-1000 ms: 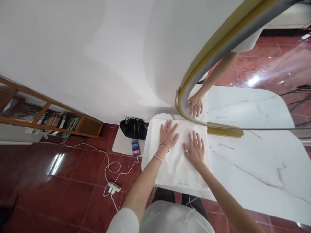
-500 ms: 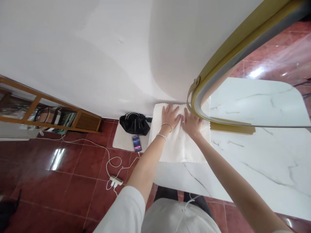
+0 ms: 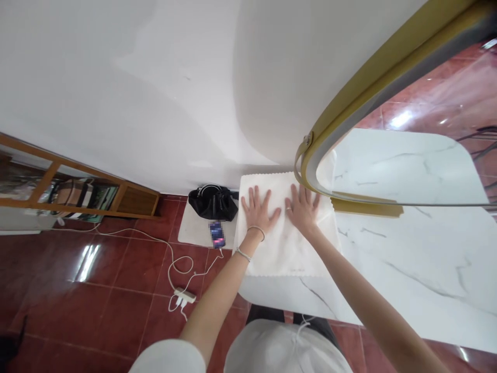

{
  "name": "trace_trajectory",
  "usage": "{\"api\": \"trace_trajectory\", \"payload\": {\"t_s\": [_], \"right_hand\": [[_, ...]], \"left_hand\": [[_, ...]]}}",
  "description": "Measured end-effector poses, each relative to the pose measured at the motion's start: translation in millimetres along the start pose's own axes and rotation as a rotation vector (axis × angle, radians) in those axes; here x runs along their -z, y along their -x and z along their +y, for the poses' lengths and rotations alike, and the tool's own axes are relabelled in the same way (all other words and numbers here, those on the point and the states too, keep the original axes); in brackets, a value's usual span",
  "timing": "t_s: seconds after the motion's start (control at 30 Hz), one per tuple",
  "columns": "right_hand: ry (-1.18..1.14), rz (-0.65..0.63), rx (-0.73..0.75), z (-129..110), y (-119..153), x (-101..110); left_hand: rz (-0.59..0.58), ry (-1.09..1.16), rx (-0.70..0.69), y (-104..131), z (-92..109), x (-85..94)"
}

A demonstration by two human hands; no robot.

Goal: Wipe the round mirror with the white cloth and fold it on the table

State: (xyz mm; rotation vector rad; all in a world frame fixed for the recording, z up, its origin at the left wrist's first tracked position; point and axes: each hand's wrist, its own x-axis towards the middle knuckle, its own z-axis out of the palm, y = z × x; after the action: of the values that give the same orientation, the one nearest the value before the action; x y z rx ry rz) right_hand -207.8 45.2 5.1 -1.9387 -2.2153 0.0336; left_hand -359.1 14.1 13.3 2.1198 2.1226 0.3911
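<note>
At the far left a wooden cabinet (image 3: 137,199) is seen against the wall, and on the red tiled floor (image 3: 124,311) a white power strip (image 3: 185,295) is laid with cords plugged in. Next, a black bag (image 3: 213,203) and a phone (image 3: 217,234) are set on a pale mat (image 3: 194,228) just beside the table. The left hand (image 3: 259,213) is laid palm down on the white cloth (image 3: 287,254), its fingers widely spread and nothing grasped. The cloth is spread flat on the left end of the marbled table (image 3: 407,269), its scalloped far edge turned to the wall and its near edge to the person; as it looks nearly square and one corner is hidden, no long axis can be told. By the right hand (image 3: 303,210) the cloth is likewise pressed, palm down, fingers parted, nothing gripped; whether the fingertips touch the gold-framed mirror (image 3: 349,103) cannot be told. Compared with half a second ago, the hands are set farther apart, and less bare tabletop is left before the cloth's near edge; a second ago that edge was placed almost at the table's rim
</note>
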Motion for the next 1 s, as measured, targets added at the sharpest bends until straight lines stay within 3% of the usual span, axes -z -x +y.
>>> {"api": "trace_trajectory", "payload": {"t_s": [0.2,0.3,0.4,0.53,0.67,0.8,0.9,1.0], "right_hand": [[-0.109,-0.063,-0.146,-8,-54,-11],[-0.121,-0.022,-0.091,-8,-50,-9],[-0.137,0.033,0.067,-9,-30,-3],[-0.174,0.002,0.215,-12,12,5],[-0.153,-0.042,0.308,-21,87,13],[-0.143,-0.073,0.323,-26,176,26],[-0.115,-0.117,0.324,-25,209,31],[-0.111,-0.097,0.297,-21,192,27]], "left_hand": [[-0.023,0.009,0.013,-57,-3,-1.0],[-0.050,0.029,-0.017,-70,-3,-0.7],[-0.050,0.024,-0.031,-63,-4,-1.3],[-0.052,0.017,-0.038,-12,-16,5.1],[-0.083,0.014,-0.083,79,-29,23.8],[-0.066,-0.046,-0.053,165,-28,34.1],[-0.044,-0.079,-0.037,184,-24,30.6],[-0.048,-0.076,-0.070,156,-25,24.2]]}}
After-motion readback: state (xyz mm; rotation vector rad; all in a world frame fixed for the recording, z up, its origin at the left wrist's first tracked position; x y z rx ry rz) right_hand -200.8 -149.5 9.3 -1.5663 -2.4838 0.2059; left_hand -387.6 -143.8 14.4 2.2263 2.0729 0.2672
